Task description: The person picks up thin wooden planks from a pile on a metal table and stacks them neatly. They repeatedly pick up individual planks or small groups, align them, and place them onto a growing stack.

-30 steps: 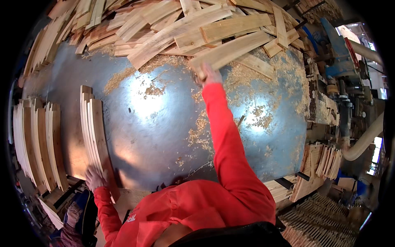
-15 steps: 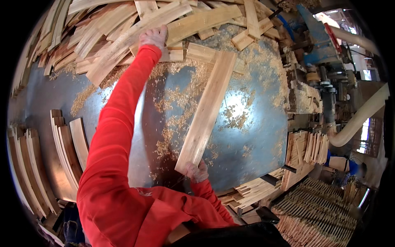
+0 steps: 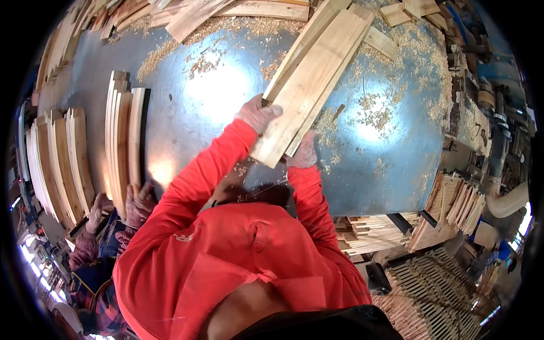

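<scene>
The person's left hand (image 3: 259, 114) grips the planks by their left side, its thumb laid over the face of the front plank (image 3: 317, 79) and the other fingers mostly hidden behind the wood. The right hand (image 3: 304, 152) is at the lower right, its fingers up against the near end of the lower plank (image 3: 292, 149), which shows as a narrow strip beneath the front plank; whether those fingers close on it, I cannot tell. A rear plank (image 3: 302, 50) runs along the left of the front plank, and all three slant away from the body, up and to the right, over the metal tabletop (image 3: 190, 144). Wood shavings (image 3: 152, 61) lie scattered across the far and right parts of that surface. At the left, a co-worker's hands (image 3: 140, 203) are at the near end of a narrow stack of boards (image 3: 117, 136), with a single board (image 3: 136, 127) standing just beside it; how those fingers are set is unclear. More stacked boards (image 3: 61, 161) line the far left, a loose plank pile (image 3: 195, 17) crosses the far edge, and a pale hose (image 3: 511, 201) curves at the right, above rows of thin wooden strips (image 3: 436, 286)
</scene>
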The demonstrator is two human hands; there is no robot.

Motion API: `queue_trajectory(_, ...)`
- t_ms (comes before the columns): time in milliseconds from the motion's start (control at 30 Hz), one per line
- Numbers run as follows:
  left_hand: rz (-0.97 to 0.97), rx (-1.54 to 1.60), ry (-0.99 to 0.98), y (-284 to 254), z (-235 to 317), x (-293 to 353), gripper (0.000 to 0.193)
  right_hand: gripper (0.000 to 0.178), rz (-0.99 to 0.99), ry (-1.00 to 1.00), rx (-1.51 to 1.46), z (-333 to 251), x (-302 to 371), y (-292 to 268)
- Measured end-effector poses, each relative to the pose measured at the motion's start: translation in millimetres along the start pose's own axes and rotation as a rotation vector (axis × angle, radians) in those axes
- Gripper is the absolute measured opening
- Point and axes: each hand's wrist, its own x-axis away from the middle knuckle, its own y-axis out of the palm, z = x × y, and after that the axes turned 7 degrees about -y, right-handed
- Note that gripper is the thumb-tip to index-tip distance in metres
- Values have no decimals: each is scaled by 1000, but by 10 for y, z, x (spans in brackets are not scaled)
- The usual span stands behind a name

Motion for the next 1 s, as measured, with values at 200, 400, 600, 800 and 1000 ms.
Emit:
queue_trajectory(200,-106,-261,221,83,78,907,58,67,45,-107,204,-170,525,407)
queue_trajectory(400,559,-729,544,174,663,-72,76,44,135,-43,498,-467,773,153)
queue_trajectory(600,32,-415,171,139,822,-478,67,44,204,-86,478,-765,430,57)
queue_trajectory(800,-166,-90,92,-85,11,-8,59,50,356,-49,1478,-578,-13,574)
queue_trajectory(1000,-268,-224,190,-57,-417,-166,93,52,296,-189,1447,142,-80,184)
